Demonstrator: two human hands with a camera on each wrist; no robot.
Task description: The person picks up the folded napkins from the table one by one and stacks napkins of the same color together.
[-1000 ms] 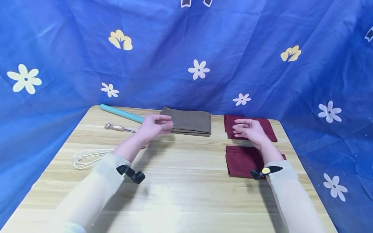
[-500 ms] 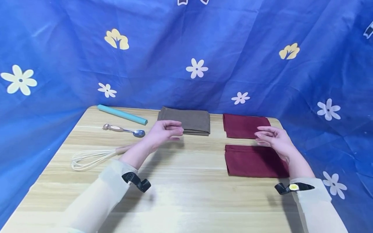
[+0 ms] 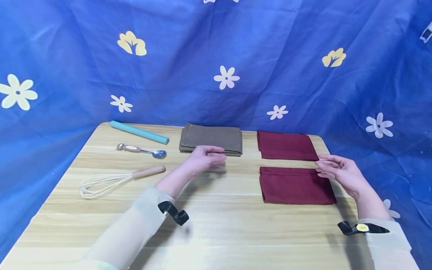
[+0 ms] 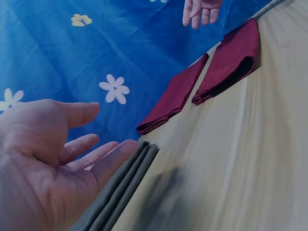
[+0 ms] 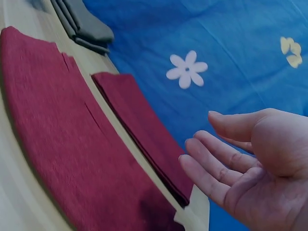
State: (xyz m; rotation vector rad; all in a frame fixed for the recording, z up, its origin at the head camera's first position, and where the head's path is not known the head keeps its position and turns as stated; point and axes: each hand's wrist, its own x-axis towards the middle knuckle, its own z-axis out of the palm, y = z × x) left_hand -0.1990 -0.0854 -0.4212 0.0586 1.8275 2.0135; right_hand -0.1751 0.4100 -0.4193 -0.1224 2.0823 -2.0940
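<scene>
My left hand (image 3: pixel 205 160) hovers in front of the folded grey-brown cloth (image 3: pixel 213 138), its fingers relaxed and holding nothing. In the left wrist view the palm shows bare beside the stacked folds of that cloth (image 4: pixel 126 187). Over at the right, my right hand (image 3: pixel 342 173) is above the right end of the nearer folded maroon cloth (image 3: pixel 293 187). Its fingers are loosely extended, and the right wrist view shows a bare palm. A second folded maroon cloth (image 3: pixel 285 146) lies behind the nearer one, with a narrow gap between them.
On the table's left side lie a turquoise stick (image 3: pixel 140 132), a spoon (image 3: pixel 141 150) with a brownish handle, and a whisk (image 3: pixel 123 180). A blue curtain (image 3: pixel 189 75) with flower prints hangs along the back and sides of the wooden table (image 3: pixel 236 225).
Both hands have moved right and nearer the front, the right hand farther. The spoon's bowl and the whisk's handle have come into sight from behind the left arm. The cloths stay in place.
</scene>
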